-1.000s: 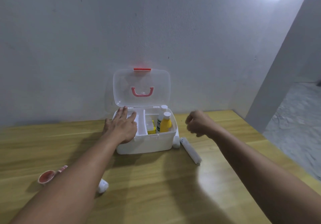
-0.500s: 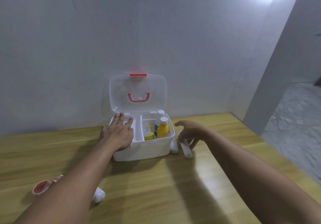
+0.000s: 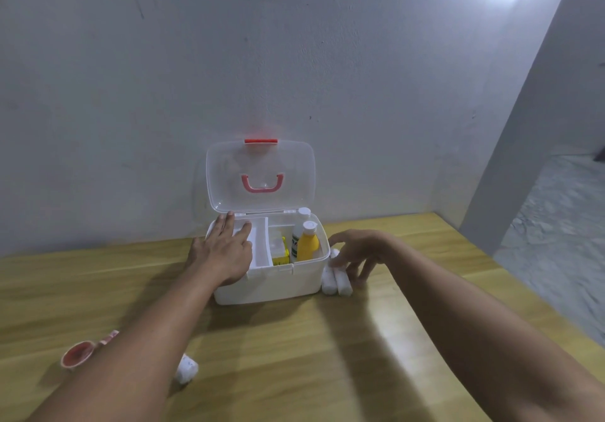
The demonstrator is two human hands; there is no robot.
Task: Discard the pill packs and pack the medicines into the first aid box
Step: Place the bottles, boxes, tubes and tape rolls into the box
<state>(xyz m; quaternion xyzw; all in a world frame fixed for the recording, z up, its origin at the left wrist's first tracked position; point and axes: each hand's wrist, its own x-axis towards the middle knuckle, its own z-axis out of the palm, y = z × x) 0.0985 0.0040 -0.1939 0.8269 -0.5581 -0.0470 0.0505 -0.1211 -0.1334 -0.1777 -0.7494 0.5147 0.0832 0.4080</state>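
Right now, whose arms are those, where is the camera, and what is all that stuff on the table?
The arms belong to a person who wears a camera on the head, so you see what they see, looking down. The left hand rests flat on the white first aid box, whose clear lid stands open. Inside stand a yellow bottle and a white bottle. The right hand reaches with spread fingers to two white rolls lying beside the box. It holds nothing yet. On the wooden table, nearer us, lie a small red cup and another white roll.

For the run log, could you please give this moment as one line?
left hand: rests on first aid box | right hand: reaching white rolls | lid: open
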